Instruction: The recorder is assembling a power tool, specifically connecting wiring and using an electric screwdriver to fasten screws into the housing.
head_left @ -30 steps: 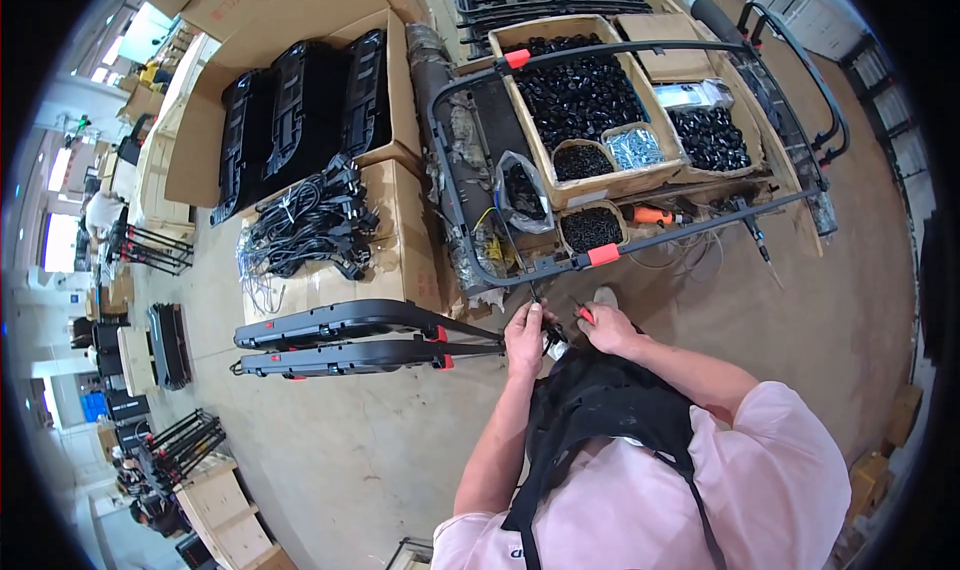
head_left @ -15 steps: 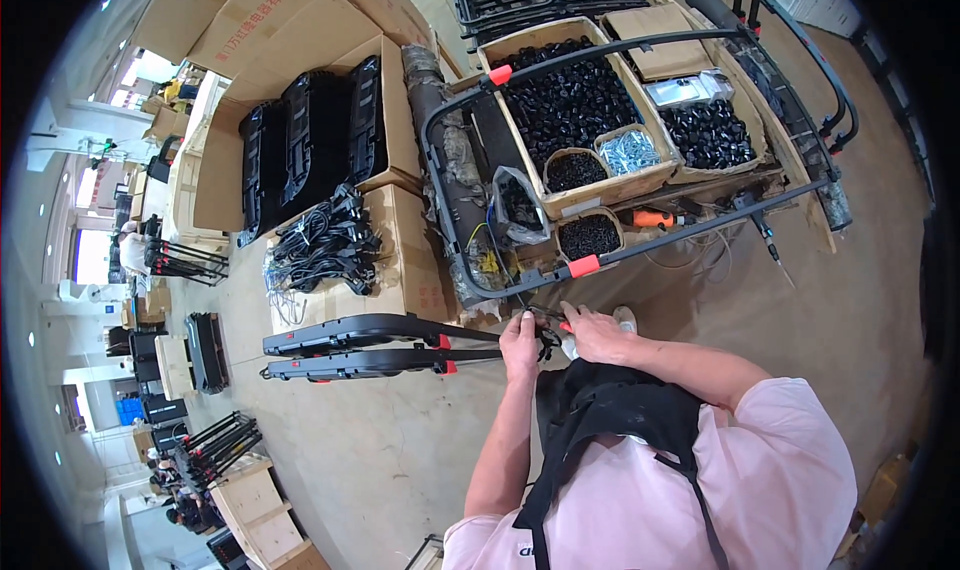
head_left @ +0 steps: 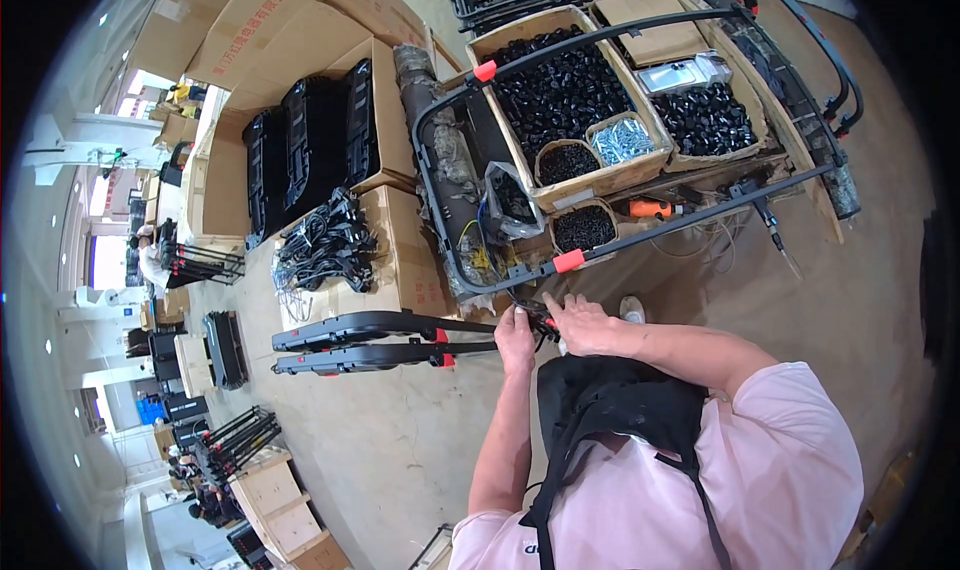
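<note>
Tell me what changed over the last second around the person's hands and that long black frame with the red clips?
Very little. Both hands, left hand and right hand, remain together at the near end of the long black metal frame with red clips, which still juts out to the person's left. The view shifted slightly, as the head moved. The cardboard boxes of small black parts and the black tubular rack stayed put.

Black folded frame [head_left: 370, 340] with red clips lies horizontal above the floor.

I see my left hand [head_left: 516, 338] beside my right hand [head_left: 583, 324], both on the long frame [head_left: 385, 338] stretching left. Boxes of small parts [head_left: 565, 100] sit behind them.
</note>
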Tool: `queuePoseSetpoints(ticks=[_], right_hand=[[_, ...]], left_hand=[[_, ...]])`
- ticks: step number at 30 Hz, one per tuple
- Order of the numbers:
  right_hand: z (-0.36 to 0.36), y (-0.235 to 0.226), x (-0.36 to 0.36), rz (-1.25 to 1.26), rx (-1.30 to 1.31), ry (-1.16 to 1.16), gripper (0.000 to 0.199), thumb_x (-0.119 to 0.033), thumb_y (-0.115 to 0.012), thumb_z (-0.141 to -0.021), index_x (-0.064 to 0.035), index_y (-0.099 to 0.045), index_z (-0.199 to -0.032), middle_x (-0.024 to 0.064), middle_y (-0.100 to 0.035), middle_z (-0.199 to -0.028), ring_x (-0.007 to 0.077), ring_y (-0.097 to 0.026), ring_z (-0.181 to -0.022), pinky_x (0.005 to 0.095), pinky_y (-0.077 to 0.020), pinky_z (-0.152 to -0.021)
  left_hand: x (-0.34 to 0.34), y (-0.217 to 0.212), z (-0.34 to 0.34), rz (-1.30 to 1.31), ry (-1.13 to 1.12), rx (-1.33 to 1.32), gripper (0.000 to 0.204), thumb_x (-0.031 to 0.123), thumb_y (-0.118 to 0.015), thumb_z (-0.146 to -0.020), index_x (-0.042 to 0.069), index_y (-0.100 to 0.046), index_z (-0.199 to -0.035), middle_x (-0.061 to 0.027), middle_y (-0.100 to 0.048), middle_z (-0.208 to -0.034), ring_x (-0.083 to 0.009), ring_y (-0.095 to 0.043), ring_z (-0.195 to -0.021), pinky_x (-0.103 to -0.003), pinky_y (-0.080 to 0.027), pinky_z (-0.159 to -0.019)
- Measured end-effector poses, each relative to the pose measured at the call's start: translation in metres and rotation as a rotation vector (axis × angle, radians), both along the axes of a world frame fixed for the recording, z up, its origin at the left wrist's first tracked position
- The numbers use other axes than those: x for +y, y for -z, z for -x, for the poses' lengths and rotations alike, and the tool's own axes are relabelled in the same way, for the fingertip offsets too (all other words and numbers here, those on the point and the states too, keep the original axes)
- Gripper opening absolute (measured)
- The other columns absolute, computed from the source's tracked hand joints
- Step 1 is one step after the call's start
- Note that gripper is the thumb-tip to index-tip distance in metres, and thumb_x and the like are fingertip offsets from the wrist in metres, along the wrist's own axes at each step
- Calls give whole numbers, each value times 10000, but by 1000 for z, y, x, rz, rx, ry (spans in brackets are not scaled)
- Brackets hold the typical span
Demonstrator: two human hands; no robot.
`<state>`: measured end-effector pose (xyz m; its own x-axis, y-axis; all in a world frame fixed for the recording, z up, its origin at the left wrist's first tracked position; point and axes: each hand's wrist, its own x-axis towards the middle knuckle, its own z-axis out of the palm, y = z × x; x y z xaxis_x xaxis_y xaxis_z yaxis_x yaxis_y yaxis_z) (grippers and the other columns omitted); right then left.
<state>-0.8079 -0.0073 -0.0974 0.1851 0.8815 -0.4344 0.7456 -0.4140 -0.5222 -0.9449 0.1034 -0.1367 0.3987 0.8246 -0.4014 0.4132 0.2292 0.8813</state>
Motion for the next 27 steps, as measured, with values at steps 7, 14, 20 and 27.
queuePoseSetpoints(ticks=[7,14,20,27], right_hand=[[20,-18,-10,-54,121,173,987,-179,-726,-795,-114,-250,-1657,326,-568,-1271,501,-563,-1221,539,-464,-1052],[53,-51,-3,-65,79,325,958,-150,-724,-802,-114,-271,-1646,370,-579,-1232,525,-657,-1066,565,-548,-923],[91,-50,10,-167,-89,431,897,-118,-716,-800,-219,-373,-1623,315,-589,-1141,492,-679,-989,557,-575,-833],[123,-41,28,-203,-207,582,916,-106,-740,-772,-243,-400,-1612,272,-578,-1111,450,-687,-938,525,-591,-776]], left_hand=[[26,25,23,128,154,-175,289,114,-467,-1106,-40,-663,-1251,-40,-716,-1114,-119,-646,-1007,-300,-511,-967],[88,-21,27,-205,535,208,305,241,-550,-1064,12,-753,-1075,-98,-763,-961,-189,-706,-857,-339,-557,-753],[137,-66,-16,-1158,662,399,379,357,-588,-1012,30,-777,-984,-175,-771,-1005,-351,-700,-1005,-482,-489,-914],[158,-34,-37,-900,975,337,383,401,-562,-1027,60,-701,-926,-225,-737,-951,-442,-675,-1023,-545,-496,-877]])
